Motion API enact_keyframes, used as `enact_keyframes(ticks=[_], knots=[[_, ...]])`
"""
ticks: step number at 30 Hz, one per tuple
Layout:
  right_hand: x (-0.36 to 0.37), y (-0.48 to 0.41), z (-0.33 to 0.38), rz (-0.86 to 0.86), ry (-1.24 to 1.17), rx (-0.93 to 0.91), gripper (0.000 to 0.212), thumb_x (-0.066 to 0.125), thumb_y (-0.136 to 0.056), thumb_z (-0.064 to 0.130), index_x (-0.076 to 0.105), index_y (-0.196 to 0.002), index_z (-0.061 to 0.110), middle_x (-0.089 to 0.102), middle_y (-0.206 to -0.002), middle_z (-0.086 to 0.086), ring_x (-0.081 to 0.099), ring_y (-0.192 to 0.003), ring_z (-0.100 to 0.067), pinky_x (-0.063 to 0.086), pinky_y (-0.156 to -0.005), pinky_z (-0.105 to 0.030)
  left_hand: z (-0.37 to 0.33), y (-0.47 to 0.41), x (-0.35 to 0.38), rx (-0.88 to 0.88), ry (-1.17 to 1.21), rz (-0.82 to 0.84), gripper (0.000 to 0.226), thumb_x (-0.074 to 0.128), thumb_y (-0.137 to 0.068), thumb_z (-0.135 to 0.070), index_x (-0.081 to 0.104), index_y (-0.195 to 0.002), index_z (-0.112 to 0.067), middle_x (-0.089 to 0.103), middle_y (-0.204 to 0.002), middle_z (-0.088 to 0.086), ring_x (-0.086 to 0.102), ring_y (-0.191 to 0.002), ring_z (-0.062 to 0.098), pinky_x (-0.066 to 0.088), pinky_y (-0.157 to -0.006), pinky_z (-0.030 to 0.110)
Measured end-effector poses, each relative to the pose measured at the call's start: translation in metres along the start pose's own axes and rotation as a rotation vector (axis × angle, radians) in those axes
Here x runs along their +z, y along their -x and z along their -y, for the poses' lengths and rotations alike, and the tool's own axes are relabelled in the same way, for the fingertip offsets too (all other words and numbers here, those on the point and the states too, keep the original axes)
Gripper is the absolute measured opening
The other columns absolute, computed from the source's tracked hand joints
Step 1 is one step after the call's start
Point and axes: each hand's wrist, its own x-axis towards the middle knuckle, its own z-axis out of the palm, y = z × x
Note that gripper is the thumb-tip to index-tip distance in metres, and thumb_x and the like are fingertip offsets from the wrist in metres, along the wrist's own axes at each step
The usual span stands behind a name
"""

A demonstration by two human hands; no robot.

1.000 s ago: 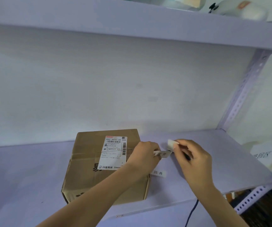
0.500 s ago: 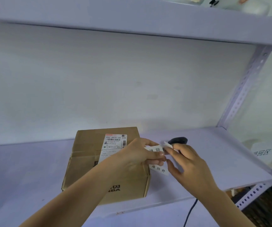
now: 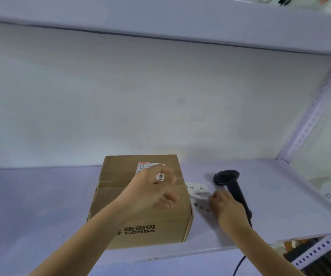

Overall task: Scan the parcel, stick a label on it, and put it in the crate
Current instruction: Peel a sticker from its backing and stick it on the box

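Two risks: small white label (image 3: 160, 176) pinched in blurred left hand (image 3: 150, 193) gets stuck crooked on brown cardboard parcel (image 3: 140, 200); right hand (image 3: 227, 208) grip can't be told.

There is only the one view, from a camera worn on the person's head, looking forward and somewhat down into a shelving bay. It sits close: both forearms reach in from the bottom edge, and the left hand (image 3: 150, 193) and right hand (image 3: 227, 209) fall in the lower middle of the picture. Beyond the fingers (image 3: 167, 198) the shelf (image 3: 41, 200) runs back to a pale wall (image 3: 140, 96), which fills most of the picture. Above the fingers, along the top edge, the underside of the upper shelf (image 3: 160, 18) shows. The wide lens bends the upright post (image 3: 312, 112), far right of the fingers.
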Motion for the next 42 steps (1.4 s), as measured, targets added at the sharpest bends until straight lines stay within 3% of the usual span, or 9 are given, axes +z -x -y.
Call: enact_keyframes(ticks=[3, 7, 9, 13, 17, 20, 27, 34, 42], knots=[[0.016, -0.004, 0.006, 0.083, -0.023, -0.017, 0.045, 0.094, -0.023, 0.006, 0.070, -0.061, 0.014, 0.064, -0.066, 0.001, 0.062, -0.052, -0.019, 0.036, -0.026, -0.021, 0.016, 0.026, -0.016, -0.012, 0.045, -0.067, 0.012, 0.055, -0.096, -0.021, 0.065, -0.102, -0.027, 0.080, -0.074, 0.007, 0.075, -0.060, 0.020, 0.057, -0.051, 0.020], [0.032, -0.008, -0.004, 0.162, 0.025, 0.007, 0.039, 0.062, -0.084, 0.012, 0.057, -0.121, 0.022, 0.052, -0.125, 0.006, 0.051, -0.111, -0.019, 0.046, -0.066, -0.025, 0.036, 0.057, -0.032, -0.020, 0.092, -0.161, 0.020, 0.049, -0.099, -0.010, 0.065, -0.102, -0.023, 0.079, -0.076, 0.011, 0.075, -0.059, 0.024, 0.058, -0.051, 0.022], [0.033, -0.014, -0.007, 0.221, 0.035, 0.019, 0.034, 0.048, -0.094, 0.018, 0.051, -0.127, 0.024, 0.045, -0.133, 0.008, 0.043, -0.120, -0.017, 0.046, -0.078, -0.026, 0.043, 0.069, -0.036, -0.031, 0.107, -0.179, 0.023, 0.046, -0.100, -0.005, 0.065, -0.103, -0.019, 0.079, -0.075, 0.013, 0.073, -0.057, 0.024, 0.058, -0.051, 0.022], [0.028, -0.019, -0.009, 0.154, 0.013, 0.050, 0.037, 0.052, -0.092, 0.016, 0.051, -0.128, 0.024, 0.046, -0.134, 0.009, 0.044, -0.121, -0.018, 0.045, -0.077, -0.025, 0.049, 0.085, -0.038, -0.055, 0.084, -0.163, 0.026, 0.043, -0.100, 0.001, 0.064, -0.103, -0.014, 0.078, -0.074, 0.015, 0.073, -0.055, 0.026, 0.057, -0.049, 0.022], [0.003, -0.010, -0.008, -0.082, -0.066, 0.037, 0.036, 0.091, -0.057, 0.015, 0.076, -0.090, 0.011, 0.073, -0.094, 0.000, 0.069, -0.080, -0.026, 0.052, -0.046, -0.026, 0.050, 0.090, -0.035, -0.059, 0.086, -0.201, 0.027, 0.044, -0.098, 0.004, 0.065, -0.099, -0.012, 0.078, -0.072, 0.015, 0.073, -0.052, 0.027, 0.057, -0.047, 0.023], [-0.017, -0.003, -0.009, -0.296, -0.186, 0.048, 0.036, 0.090, -0.053, -0.001, 0.078, -0.087, 0.008, 0.074, -0.089, -0.003, 0.071, -0.074, -0.026, 0.054, -0.040, -0.030, 0.043, 0.091, -0.029, -0.036, 0.089, -0.196, 0.028, 0.044, -0.098, 0.005, 0.066, -0.097, -0.011, 0.078, -0.073, 0.014, 0.073, -0.053, 0.026, 0.058, -0.048, 0.023], [-0.106, 0.005, 0.044, -0.737, -0.672, -0.062, 0.012, 0.060, -0.086, 0.017, 0.055, -0.097, 0.015, 0.068, -0.092, 0.013, 0.060, -0.093, -0.006, 0.040, -0.083, 0.001, 0.001, 0.088, -0.009, 0.065, 0.177, -0.070, 0.021, 0.052, -0.095, -0.003, 0.071, -0.092, -0.013, 0.079, -0.084, 0.009, 0.071, -0.060, 0.020, 0.059, -0.057, 0.022], [-0.134, 0.011, 0.082, -0.879, -0.578, -0.281, 0.009, 0.072, -0.076, -0.007, 0.073, -0.078, 0.002, 0.075, -0.092, -0.009, 0.062, -0.083, -0.020, 0.051, -0.075, -0.033, -0.016, 0.092, 0.009, 0.130, 0.264, 0.050, 0.029, 0.067, -0.083, -0.039, 0.073, -0.079, -0.011, 0.079, -0.081, 0.006, 0.069, -0.059, 0.012, 0.056, -0.059, 0.019], [-0.141, 0.013, 0.099, -0.871, -0.537, -0.318, 0.016, 0.064, -0.089, 0.011, 0.079, -0.084, 0.011, 0.075, -0.093, -0.001, 0.059, -0.082, -0.019, 0.047, -0.071, -0.037, -0.013, 0.102, 0.000, 0.162, 0.248, -0.011, 0.020, 0.066, -0.085, -0.016, 0.067, -0.066, -0.014, 0.075, -0.067, 0.008, 0.066, -0.054, 0.016, 0.052, -0.052, 0.018]])
